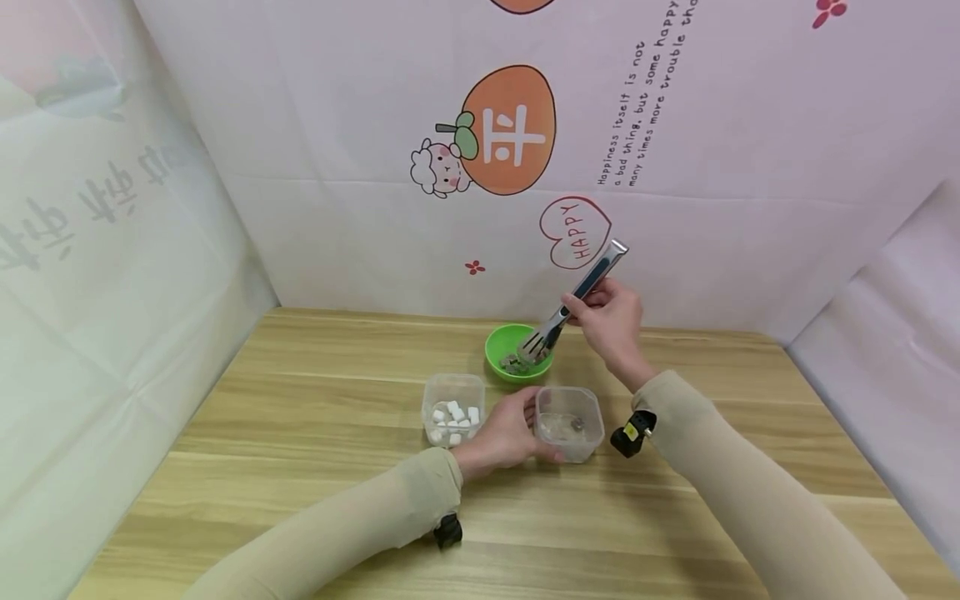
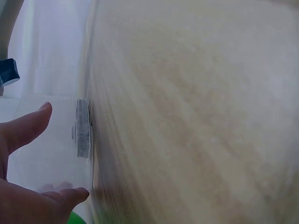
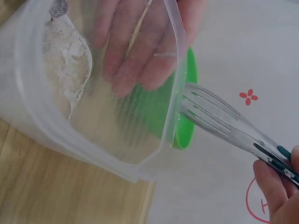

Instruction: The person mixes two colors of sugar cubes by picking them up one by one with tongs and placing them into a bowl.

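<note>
Tongs: here they are, tongs (image 1: 596, 278) slanting out of the green bowl (image 1: 495, 354), handle up towards half past one, slotted head down among the grey bits (image 1: 513, 364).
Right hand: at two o'clock from the bowl, the right hand (image 1: 611, 321) has the handle pinched between thumb and fingers.
Left hand: over to six o'clock, the left hand (image 1: 506, 433) clasps the clear tub (image 1: 581, 452) from its nine o'clock side, thumb in front, fingers round the back wall.
Clear tub: sits at five o'clock from the bowl, one grey piece (image 1: 577, 423) inside.
Hard to see: the tongs' ends are buried among the bits, so no telling whether they grip one; in the left wrist view the bowl is just a green sliver, cut off at six o'clock.
In the way: from the right wrist, the tub wall blocks much of the bowl, with the left fingers blurred through plastic.
Second tub: at eight o'clock, another tub (image 1: 454, 382) holding white cubes (image 1: 454, 410).
Round about: wooden table (image 1: 315, 417) underneath, printed sheet (image 1: 337, 233) at twelve.
</note>
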Action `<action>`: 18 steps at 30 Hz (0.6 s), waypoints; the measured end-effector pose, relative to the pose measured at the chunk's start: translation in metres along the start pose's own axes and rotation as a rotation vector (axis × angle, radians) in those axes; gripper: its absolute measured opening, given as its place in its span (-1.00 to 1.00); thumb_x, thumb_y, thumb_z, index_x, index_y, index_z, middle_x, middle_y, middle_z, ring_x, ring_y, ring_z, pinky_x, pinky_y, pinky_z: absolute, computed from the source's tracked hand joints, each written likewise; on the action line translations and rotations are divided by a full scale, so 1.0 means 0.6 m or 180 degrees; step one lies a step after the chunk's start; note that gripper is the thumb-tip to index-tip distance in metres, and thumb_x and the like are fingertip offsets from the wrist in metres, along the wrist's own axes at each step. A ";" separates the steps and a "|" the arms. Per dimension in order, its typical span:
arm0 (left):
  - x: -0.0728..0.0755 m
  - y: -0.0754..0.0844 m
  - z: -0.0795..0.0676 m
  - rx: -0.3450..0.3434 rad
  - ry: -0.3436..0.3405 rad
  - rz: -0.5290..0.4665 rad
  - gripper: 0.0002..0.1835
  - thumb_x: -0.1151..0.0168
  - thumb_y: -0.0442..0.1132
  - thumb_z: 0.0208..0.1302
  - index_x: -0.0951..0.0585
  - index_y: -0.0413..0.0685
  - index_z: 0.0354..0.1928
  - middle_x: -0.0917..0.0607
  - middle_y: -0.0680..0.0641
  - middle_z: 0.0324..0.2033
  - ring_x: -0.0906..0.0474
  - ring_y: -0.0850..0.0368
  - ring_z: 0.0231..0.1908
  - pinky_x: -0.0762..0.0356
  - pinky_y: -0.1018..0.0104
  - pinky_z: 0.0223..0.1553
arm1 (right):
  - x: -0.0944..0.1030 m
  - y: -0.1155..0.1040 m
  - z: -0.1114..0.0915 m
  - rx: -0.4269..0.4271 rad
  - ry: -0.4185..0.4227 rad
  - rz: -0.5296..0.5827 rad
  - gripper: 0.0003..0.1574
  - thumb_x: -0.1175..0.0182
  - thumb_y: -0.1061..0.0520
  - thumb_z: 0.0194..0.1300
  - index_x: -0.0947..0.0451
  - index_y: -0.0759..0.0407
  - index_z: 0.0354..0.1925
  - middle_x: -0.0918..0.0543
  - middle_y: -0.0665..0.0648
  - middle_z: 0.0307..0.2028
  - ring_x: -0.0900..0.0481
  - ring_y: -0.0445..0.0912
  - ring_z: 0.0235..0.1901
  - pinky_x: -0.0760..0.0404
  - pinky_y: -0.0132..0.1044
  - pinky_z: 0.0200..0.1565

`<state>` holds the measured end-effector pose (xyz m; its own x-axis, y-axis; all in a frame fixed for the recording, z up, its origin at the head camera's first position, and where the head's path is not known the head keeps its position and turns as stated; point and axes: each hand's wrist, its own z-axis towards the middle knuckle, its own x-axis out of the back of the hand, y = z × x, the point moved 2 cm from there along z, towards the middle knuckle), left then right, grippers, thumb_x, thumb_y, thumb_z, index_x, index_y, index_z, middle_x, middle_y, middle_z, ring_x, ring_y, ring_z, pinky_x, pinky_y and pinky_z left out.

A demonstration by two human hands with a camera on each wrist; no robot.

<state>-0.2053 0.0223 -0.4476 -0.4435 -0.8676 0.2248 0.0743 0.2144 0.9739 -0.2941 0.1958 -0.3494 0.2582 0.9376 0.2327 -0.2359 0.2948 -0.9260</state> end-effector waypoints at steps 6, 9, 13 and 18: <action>0.000 0.000 0.001 0.0022 0.0018 0.0052 0.08 -0.73 -0.47 -0.13 -0.36 -0.23 0.50 -0.51 -0.21 0.41 -0.43 -0.14 0.41 -0.40 0.12 0.44 | 0.017 -0.005 -0.011 0.0264 -0.0055 -0.0118 -0.67 -0.47 0.20 0.35 -0.63 0.38 -0.04 -0.77 0.25 -0.29 -0.78 0.09 -0.38 -0.83 -0.24 -0.26; -0.001 -0.001 0.001 0.0018 0.0028 0.0035 0.08 -0.73 -0.49 -0.15 -0.37 -0.23 0.50 -0.51 -0.22 0.40 -0.44 -0.15 0.40 -0.40 0.10 0.45 | 0.028 -0.012 -0.017 0.0405 -0.0066 -0.0189 -0.66 -0.48 0.16 0.35 -0.64 0.38 -0.07 -0.77 0.26 -0.30 -0.77 0.10 -0.38 -0.79 -0.36 -0.32; -0.001 -0.001 0.001 0.0000 0.0047 0.0035 0.09 -0.73 -0.50 -0.17 -0.38 -0.24 0.49 -0.52 -0.23 0.39 -0.44 -0.17 0.40 -0.40 0.08 0.44 | 0.043 -0.025 -0.028 0.0543 -0.0079 -0.0227 -0.64 -0.49 0.12 0.35 -0.65 0.39 -0.09 -0.78 0.23 -0.32 -0.76 0.03 -0.40 -0.75 -0.41 -0.37; -0.001 0.002 0.000 -0.0009 0.0060 0.0061 0.09 -0.73 -0.50 -0.17 -0.37 -0.24 0.49 -0.53 -0.23 0.39 -0.45 -0.16 0.40 -0.41 0.10 0.44 | 0.062 -0.045 -0.043 0.0621 -0.0179 -0.0124 -0.62 -0.49 0.15 0.33 -0.65 0.43 -0.07 -0.78 0.15 -0.35 -0.76 -0.14 -0.41 -0.79 -0.36 -0.32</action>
<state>-0.2050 0.0230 -0.4468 -0.4251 -0.8716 0.2440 0.0852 0.2298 0.9695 -0.2540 0.2178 -0.3236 0.2192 0.9321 0.2885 -0.4051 0.3559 -0.8422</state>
